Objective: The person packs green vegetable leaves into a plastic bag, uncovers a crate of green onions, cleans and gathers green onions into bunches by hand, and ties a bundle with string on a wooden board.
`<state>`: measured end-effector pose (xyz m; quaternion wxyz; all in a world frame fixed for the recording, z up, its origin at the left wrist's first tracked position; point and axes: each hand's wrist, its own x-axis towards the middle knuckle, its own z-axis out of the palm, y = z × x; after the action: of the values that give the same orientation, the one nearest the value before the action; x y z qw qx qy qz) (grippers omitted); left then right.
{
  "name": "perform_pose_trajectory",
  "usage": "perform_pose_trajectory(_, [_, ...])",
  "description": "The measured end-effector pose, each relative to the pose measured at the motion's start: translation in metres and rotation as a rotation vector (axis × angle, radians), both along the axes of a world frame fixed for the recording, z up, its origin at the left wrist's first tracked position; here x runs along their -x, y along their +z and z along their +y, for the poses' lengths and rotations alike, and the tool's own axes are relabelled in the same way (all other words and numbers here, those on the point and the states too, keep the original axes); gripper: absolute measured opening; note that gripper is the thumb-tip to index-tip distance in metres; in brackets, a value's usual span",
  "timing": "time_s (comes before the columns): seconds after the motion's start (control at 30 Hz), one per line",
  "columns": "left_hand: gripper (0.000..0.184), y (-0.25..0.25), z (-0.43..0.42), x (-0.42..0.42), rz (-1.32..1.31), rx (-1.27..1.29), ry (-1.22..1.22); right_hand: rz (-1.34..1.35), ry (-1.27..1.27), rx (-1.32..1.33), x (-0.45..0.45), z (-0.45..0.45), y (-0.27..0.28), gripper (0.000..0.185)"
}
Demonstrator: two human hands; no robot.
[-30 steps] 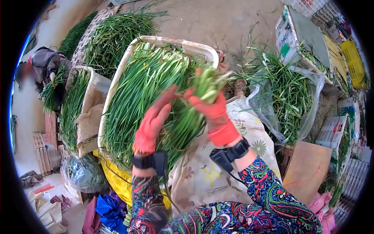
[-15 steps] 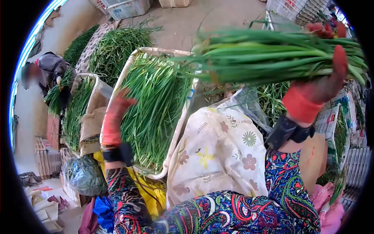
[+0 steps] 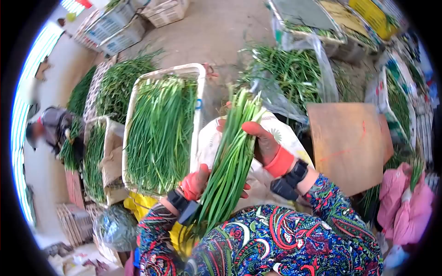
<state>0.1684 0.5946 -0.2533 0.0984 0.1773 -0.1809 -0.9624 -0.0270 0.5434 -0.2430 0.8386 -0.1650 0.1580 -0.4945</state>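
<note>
A bunch of chives (image 3: 232,161) lies across both my hands above my lap, its pale cut ends pointing away and its green tips toward my body. My right hand (image 3: 269,145), in a red glove, is closed round the upper part near the pale ends, thumb on top. My left hand (image 3: 194,182), also red-gloved, cradles the lower leaves; its fingertips show on the far side. Under the bunch is a flowered apron (image 3: 209,133). Just left stands a white crate (image 3: 200,92) filled with chives laid lengthwise.
A brown board (image 3: 345,147) is at my right, with a plastic-lined heap of loose chives (image 3: 287,73) beyond it. Further crates (image 3: 165,11) stand at the back. A person (image 3: 53,124) at the left holds chives; a pink sleeve (image 3: 407,207) shows at the right.
The chives came down from the upper right to over my lap, turning from sideways to lengthwise. My left hand moved from over the crate onto the bunch. The view shifted.
</note>
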Motion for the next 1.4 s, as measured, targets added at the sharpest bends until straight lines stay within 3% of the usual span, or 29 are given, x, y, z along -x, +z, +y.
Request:
perform_pose_trajectory(0.1, [0.096,-0.009,0.001,0.008,-0.002,-0.098,0.034,0.162,0.142,0.086,0.047,-0.017,-0.047,0.064])
perform_pose_trajectory(0.17, [0.091,-0.011,-0.006,0.007,-0.051,-0.101,0.014,0.331,0.073,-0.039,0.076,-0.036,-0.029,0.063])
perform_pose_trajectory(0.23, [0.087,-0.009,-0.016,0.011,-0.099,-0.094,-0.015,0.294,-0.046,-0.144,0.117,-0.069,-0.066,0.064])
perform_pose_trajectory(0.33, [0.082,-0.010,-0.027,0.022,-0.070,-0.162,-0.021,0.496,-0.264,-0.040,0.121,-0.100,-0.068,0.053])
perform_pose_trajectory(0.43, [0.079,-0.020,-0.036,0.028,-0.037,-0.210,-0.056,0.627,0.160,0.254,0.088,-0.090,-0.065,0.046])
perform_pose_trajectory(0.5, [0.079,-0.024,-0.035,0.030,-0.026,-0.226,-0.097,0.643,0.242,0.341,0.082,-0.090,-0.070,0.044])
perform_pose_trajectory(0.53, [0.088,-0.019,-0.032,0.033,-0.158,-0.168,-0.072,0.647,0.228,0.340,0.084,-0.096,-0.072,0.043])
perform_pose_trajectory(0.73, [0.086,-0.025,-0.031,0.033,-0.189,-0.233,-0.019,0.678,0.160,0.362,0.085,-0.098,-0.074,0.038])
perform_pose_trajectory(0.83, [0.081,-0.025,-0.032,0.025,-0.155,-0.222,0.069,0.632,-0.099,0.169,0.096,-0.110,-0.079,0.035])
perform_pose_trajectory(0.9, [0.079,-0.030,-0.038,0.012,-0.175,-0.144,0.175,0.401,-0.142,-0.231,0.110,-0.100,-0.059,0.035])
perform_pose_trajectory(0.93, [0.076,-0.035,-0.046,0.005,-0.146,-0.080,0.218,0.114,0.237,0.005,0.105,-0.086,-0.064,0.038])
perform_pose_trajectory(1.03, [0.064,-0.010,-0.078,0.004,-0.304,0.127,0.379,0.273,0.654,-0.013,0.067,-0.031,-0.088,0.059])
perform_pose_trajectory(1.07, [0.059,-0.004,-0.092,0.006,-0.318,0.153,0.369,0.297,0.681,-0.003,0.051,-0.020,-0.054,0.067])
perform_pose_trajectory(1.1, [0.055,0.001,-0.106,0.010,-0.331,0.182,0.355,0.148,0.473,0.183,0.020,-0.015,-0.060,0.071])
perform_pose_trajectory(1.13, [0.050,0.006,-0.119,0.016,-0.359,0.381,0.398,0.102,0.462,0.244,0.004,-0.021,-0.054,0.069])
perform_pose_trajectory(1.17, [0.047,0.018,-0.127,0.031,-0.604,0.548,0.488,0.196,0.362,0.165,-0.004,-0.023,-0.031,0.061])
perform_pose_trajectory(1.23, [0.052,0.037,-0.146,0.039,-0.781,1.437,0.380,0.099,0.293,0.050,-0.021,-0.035,-0.028,0.051])
perform_pose_trajectory(1.27, [0.063,0.056,-0.146,0.041,-0.741,1.380,0.309,0.014,0.223,0.045,-0.024,-0.038,-0.024,0.048])
perform_pose_trajectory(1.3, [0.074,0.055,-0.145,0.044,-0.593,1.247,0.390,-0.071,0.156,0.040,-0.026,-0.042,-0.021,0.044])
perform_pose_trajectory(1.37, [0.087,0.067,-0.128,0.036,-0.683,1.136,0.262,-0.005,0.029,0.041,-0.025,-0.046,-0.025,0.040])
perform_pose_trajectory(1.4, [0.098,0.050,-0.122,0.022,-0.575,1.144,0.285,0.011,0.003,0.073,-0.022,-0.048,-0.025,0.039])
